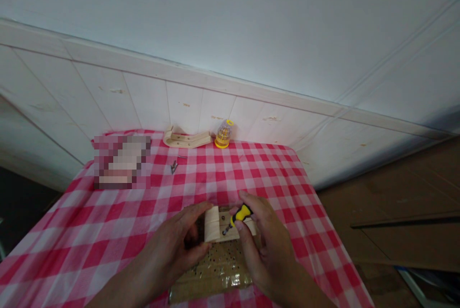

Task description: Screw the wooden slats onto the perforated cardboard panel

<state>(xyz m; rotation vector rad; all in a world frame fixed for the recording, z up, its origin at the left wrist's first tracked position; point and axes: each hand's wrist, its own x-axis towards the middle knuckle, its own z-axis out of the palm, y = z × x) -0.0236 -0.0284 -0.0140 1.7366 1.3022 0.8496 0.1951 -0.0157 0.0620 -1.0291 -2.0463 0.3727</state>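
My left hand (179,245) grips the left side of a pale wooden block piece (212,224) that rests on a perforated cardboard sheet (215,269). My right hand (262,241) pinches a small yellow-and-black screwdriver (239,217), its tip angled down-left onto the wooden piece. Both hands sit near the front middle of the red-and-white checked tablecloth (251,169). The fingers of both hands are closed round what they hold.
At the table's back edge lie a curved wooden part (185,139) and a clear yellow-based bit holder (224,134). A few loose screws (174,166) lie mid-table. A blurred patch (121,162) sits at the left. White panelled wall behind; wooden floor to the right.
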